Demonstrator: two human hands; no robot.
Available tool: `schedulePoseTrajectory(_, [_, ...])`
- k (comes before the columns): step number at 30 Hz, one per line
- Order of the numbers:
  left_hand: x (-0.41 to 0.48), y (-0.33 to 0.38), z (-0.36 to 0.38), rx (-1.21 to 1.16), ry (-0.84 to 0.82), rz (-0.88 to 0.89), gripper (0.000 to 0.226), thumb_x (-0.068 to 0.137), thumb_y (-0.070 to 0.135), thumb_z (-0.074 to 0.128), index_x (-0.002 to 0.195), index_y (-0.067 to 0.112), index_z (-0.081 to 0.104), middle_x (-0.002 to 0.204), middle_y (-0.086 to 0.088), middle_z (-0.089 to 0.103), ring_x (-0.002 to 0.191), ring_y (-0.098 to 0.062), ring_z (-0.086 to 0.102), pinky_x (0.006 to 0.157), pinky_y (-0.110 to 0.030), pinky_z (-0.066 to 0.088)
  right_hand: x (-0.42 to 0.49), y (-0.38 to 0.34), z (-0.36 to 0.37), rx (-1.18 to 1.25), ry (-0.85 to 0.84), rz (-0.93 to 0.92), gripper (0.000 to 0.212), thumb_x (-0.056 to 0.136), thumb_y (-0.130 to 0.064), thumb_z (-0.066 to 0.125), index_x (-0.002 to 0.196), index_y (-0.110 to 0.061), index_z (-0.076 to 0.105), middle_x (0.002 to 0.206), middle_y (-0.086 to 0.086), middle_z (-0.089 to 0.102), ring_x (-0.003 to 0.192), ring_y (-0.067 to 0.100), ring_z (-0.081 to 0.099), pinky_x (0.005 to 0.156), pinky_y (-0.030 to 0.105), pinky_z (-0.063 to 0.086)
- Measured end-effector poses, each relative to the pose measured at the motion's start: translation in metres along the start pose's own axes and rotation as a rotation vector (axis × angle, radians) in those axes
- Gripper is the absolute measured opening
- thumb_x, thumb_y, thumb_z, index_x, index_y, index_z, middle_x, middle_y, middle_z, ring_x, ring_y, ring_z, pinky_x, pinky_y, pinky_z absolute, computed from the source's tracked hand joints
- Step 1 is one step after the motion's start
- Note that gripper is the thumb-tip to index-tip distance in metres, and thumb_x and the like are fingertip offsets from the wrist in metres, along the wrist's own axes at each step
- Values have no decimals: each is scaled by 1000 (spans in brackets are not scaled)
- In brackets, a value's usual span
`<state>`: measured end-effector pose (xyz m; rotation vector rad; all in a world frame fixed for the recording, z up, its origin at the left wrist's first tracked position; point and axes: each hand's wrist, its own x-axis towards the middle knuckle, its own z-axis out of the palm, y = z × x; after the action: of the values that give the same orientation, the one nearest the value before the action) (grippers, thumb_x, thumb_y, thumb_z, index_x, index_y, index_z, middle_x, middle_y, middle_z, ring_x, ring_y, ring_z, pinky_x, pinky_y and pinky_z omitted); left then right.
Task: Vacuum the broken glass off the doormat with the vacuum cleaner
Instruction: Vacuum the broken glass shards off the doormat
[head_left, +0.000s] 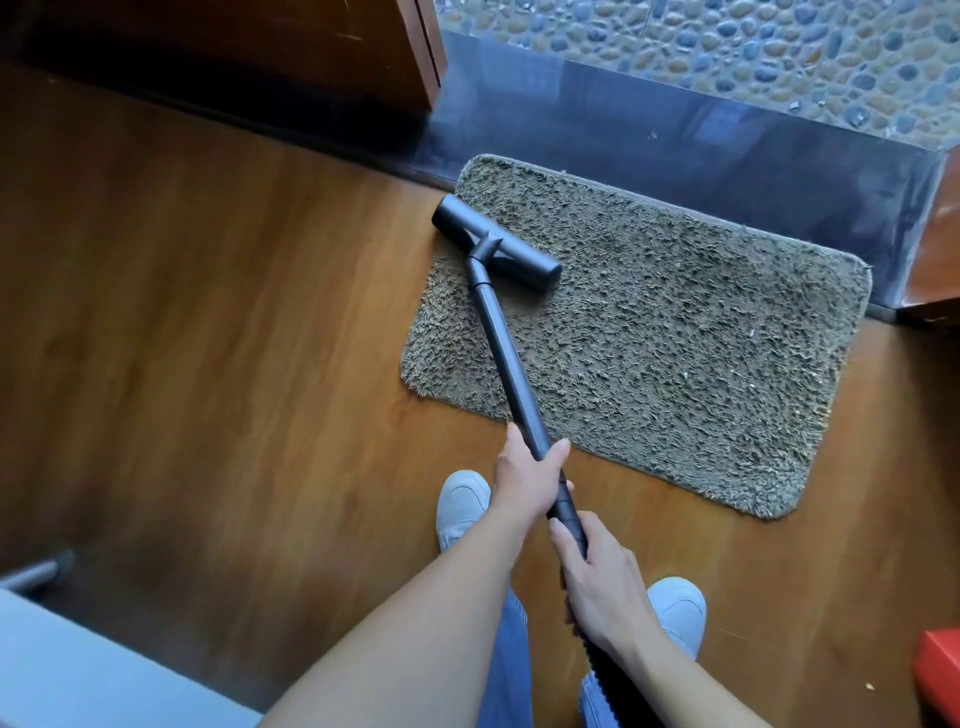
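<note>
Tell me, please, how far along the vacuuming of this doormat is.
Done: the floor head is on the doormat, at its far left corner; no cleaned strip shows, so earlier passes cannot be judged. In hand: the left hand and right hand both grip the black wand. Left: the rest of the mat, where small pale specks, possibly glass, lie towards the right side.

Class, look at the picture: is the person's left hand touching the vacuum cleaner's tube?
Touching. The head view shows the left hand gripping the black vacuum tube, with fingers and thumb wrapped round it.
</note>
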<state>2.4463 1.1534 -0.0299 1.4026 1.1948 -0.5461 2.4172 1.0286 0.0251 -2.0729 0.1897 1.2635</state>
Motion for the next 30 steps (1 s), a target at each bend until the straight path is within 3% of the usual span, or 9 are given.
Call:
schedulePoseTrajectory(4, [14,16,-6,6,-8,12,36,96,29,67,115,7,46,89,0,60,62,-22,70,72,-43,64,12,-17,-2,38,-11,9,28,102,-46,46,82,-28,50,60,2,60,49,29,65,48,41,55])
schedulePoseTrajectory(10, [22,26,-12,44,-12,46,37,95,32,67,116,11,46,87,4,60,66,-25,73,76,-44,63,21,-31,-1,39,-17,6,28,104,-43,44,87,-21,51,63,5,61,45,29,65,45,36,53])
schedulePoseTrajectory(22, [-20,-20,-1,-21,8,-53,37,96,27,66,119,7,46,86,0,60,64,-21,72,67,-40,62,-21,11,4,-28,-57,19,25,101,-49,45,83,-32,50,62,3,61,49,29,65,52,45,55])
schedulePoseTrajectory(25, [-36,-35,6,-38,15,-71,30,96,26,65,111,8,47,80,0,59,65,-23,72,69,-44,62,-35,29,5,-50,-51,16,20,98,-54,45,84,-42,51,62,3,60,52,22,63,58,45,56])
schedulePoseTrajectory(30, [-50,-51,14,10,23,-67,31,96,30,64,113,11,47,77,2,61,66,-23,75,71,-42,63,-48,48,8,-71,-33,7,19,100,-55,44,93,-40,53,68,1,64,59,13,61,66,39,53])
